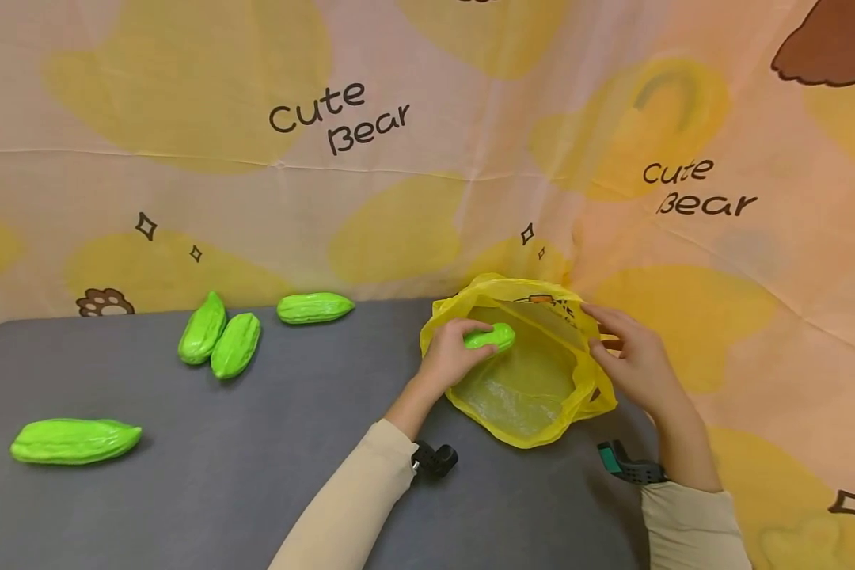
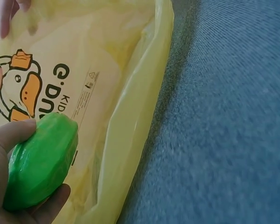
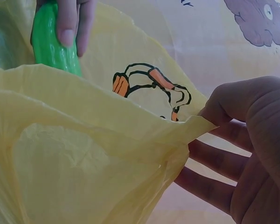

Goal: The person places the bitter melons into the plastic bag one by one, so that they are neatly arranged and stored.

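Observation:
A yellow plastic bag sits on the grey table with its mouth wide open. Over that mouth, my left hand grips a bright green ridged gourd between thumb and fingers. The left wrist view shows the gourd in front of the bag's printed inner wall, which bears a cartoon duck. On the bag's right side, my right hand pinches the rim. Close up in the right wrist view, the bag's edge lies between the right thumb and fingers.
On the left of the grey table lie more green gourds: one near the left edge, two side by side farther back, and one by the back edge. A printed cloth hangs behind and to the right.

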The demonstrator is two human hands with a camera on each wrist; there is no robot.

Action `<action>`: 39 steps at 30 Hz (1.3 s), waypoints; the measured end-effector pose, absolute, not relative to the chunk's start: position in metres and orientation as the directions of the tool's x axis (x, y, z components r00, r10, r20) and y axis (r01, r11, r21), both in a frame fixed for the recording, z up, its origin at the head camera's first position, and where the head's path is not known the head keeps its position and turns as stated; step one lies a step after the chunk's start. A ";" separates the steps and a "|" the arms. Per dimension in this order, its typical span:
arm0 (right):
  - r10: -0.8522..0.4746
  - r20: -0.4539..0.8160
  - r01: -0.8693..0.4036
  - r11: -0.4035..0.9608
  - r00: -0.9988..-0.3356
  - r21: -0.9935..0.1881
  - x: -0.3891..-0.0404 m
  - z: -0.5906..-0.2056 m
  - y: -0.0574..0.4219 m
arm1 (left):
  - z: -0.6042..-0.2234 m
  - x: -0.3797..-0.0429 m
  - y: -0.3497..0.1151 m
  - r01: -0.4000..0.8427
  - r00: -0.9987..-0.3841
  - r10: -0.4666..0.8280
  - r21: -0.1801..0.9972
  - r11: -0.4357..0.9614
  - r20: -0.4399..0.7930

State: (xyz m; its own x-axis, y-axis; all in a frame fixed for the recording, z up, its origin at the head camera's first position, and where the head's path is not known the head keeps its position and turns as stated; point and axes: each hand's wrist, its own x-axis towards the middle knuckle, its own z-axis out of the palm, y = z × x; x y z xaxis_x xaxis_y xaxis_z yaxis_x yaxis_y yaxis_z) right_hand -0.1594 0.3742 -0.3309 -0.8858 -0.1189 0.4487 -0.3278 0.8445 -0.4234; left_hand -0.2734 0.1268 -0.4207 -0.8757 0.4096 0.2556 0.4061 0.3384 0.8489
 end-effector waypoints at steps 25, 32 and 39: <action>-0.131 0.448 -0.333 0.851 -0.884 -0.407 -0.159 -0.330 0.371 | -0.425 -0.298 0.153 0.395 -0.894 0.363 0.846 0.357 0.264; -0.152 0.469 -0.361 0.845 -0.870 -0.396 -0.161 -0.330 0.370 | -0.426 -0.304 0.155 0.368 -0.904 0.348 0.866 0.338 0.249; -0.152 0.476 -0.362 0.848 -0.866 -0.387 -0.160 -0.331 0.371 | -0.430 -0.308 0.160 0.368 -0.903 0.351 0.870 0.327 0.250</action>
State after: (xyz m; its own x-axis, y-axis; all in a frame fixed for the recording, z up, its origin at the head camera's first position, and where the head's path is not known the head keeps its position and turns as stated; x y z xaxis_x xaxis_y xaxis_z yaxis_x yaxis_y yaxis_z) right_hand -0.1602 0.3713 -0.3314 -0.8659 -0.1525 0.4764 -0.3623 0.8478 -0.3872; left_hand -0.3081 0.1599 -0.4298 -0.9027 0.3505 0.2496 0.3678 0.3273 0.8704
